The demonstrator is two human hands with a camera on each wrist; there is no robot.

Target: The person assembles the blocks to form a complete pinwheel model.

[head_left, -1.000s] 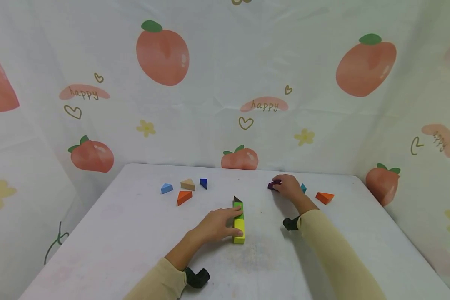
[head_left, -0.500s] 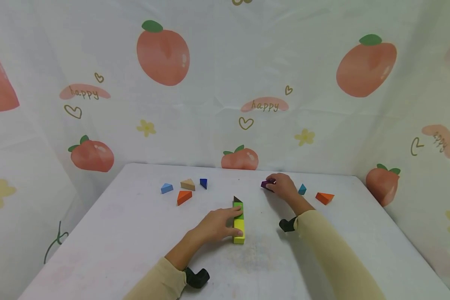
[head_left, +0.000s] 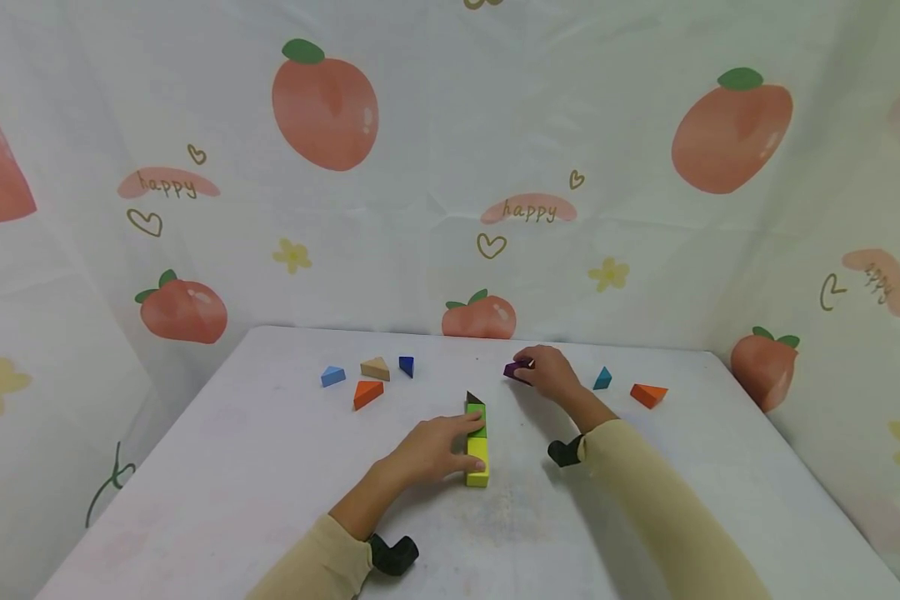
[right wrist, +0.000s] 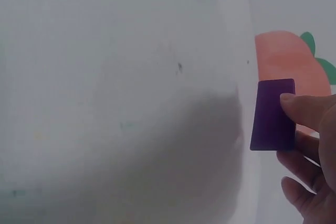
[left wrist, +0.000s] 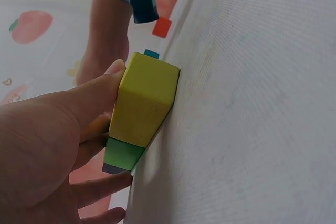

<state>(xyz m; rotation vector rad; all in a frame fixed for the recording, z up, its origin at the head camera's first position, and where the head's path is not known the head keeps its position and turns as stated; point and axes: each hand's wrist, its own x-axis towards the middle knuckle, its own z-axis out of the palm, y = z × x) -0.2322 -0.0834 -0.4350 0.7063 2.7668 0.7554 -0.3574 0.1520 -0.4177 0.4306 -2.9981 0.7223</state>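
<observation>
My left hand (head_left: 435, 446) rests on a short row of blocks in the middle of the table. Its thumb touches the yellow block (left wrist: 144, 100), while a finger lies over the green block (head_left: 477, 429) behind it. A dark triangular block (head_left: 475, 399) forms the far end of this row. Farther back and to the right, my right hand (head_left: 555, 372) pinches a purple block (right wrist: 273, 116) between thumb and fingers. The right wrist view shows the block's flat, four-sided purple face, with the fingers partly hidden behind it.
To the back left lie a light blue block (head_left: 333, 377), a wooden-coloured block (head_left: 376, 369), a dark blue block (head_left: 407, 366) and an orange-red block (head_left: 368, 394). Right of my right hand are a teal block (head_left: 603, 378) and an orange block (head_left: 648, 396). A printed cloth (head_left: 420, 208) hangs behind the table.
My right hand has moved left with the purple block, uncovering the teal block. My left hand and the row of blocks stay where they were.
</observation>
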